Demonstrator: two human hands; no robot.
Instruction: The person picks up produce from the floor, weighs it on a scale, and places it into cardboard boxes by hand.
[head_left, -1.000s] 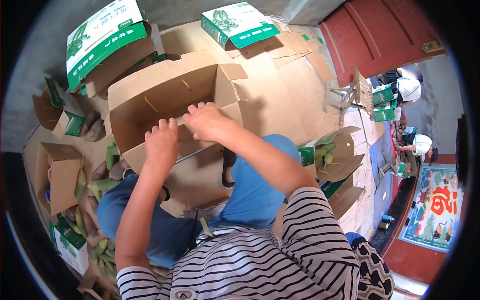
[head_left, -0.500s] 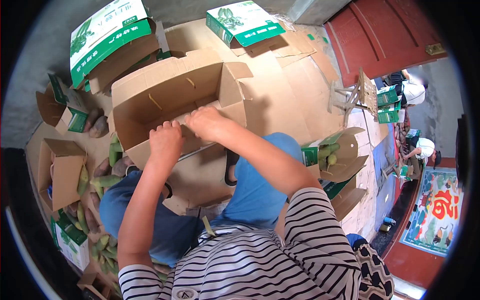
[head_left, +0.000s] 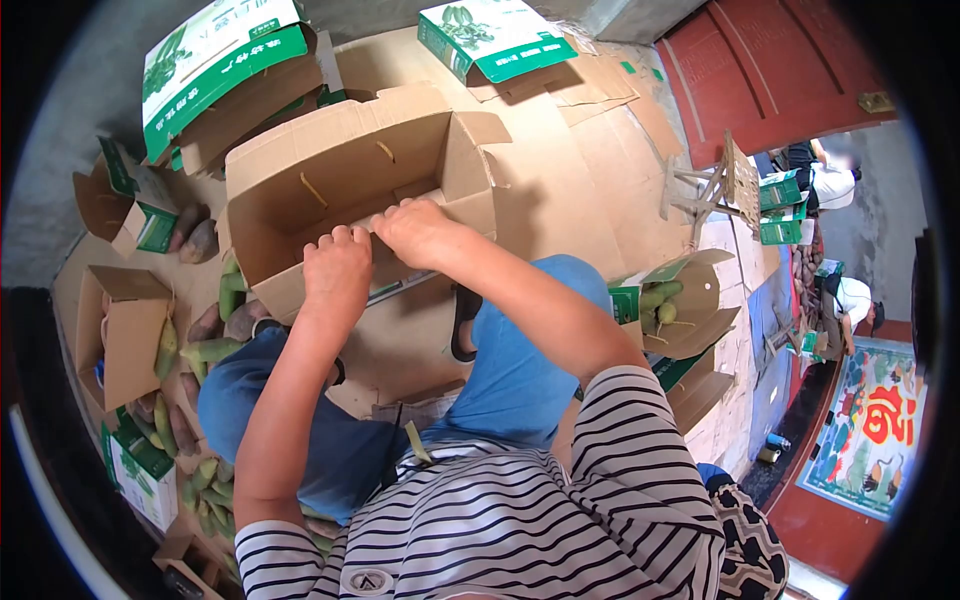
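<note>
An open, empty cardboard box (head_left: 345, 175) stands in front of my knees, its brown inside facing me. Two yellow cord loops stick out of its far inner wall. My left hand (head_left: 337, 268) curls its fingers over the top edge of the near wall. To the right of it, my right hand (head_left: 415, 232) is closed over the same edge, knuckles up. The two hands are close together but apart. Their fingertips are partly hidden behind the cardboard.
Long green radishes (head_left: 212, 350) and dark reddish roots lie left of my knee. Green-and-white cartons (head_left: 225, 75) stand behind the box, with another carton (head_left: 495, 40) farther right. A carton of green radishes (head_left: 660, 300) is by my right knee. Beyond are a wooden stool (head_left: 725, 190) and two people.
Both hands keep hold of the box's near edge, with the left one a little higher in view. The whole view has tilted slightly.
</note>
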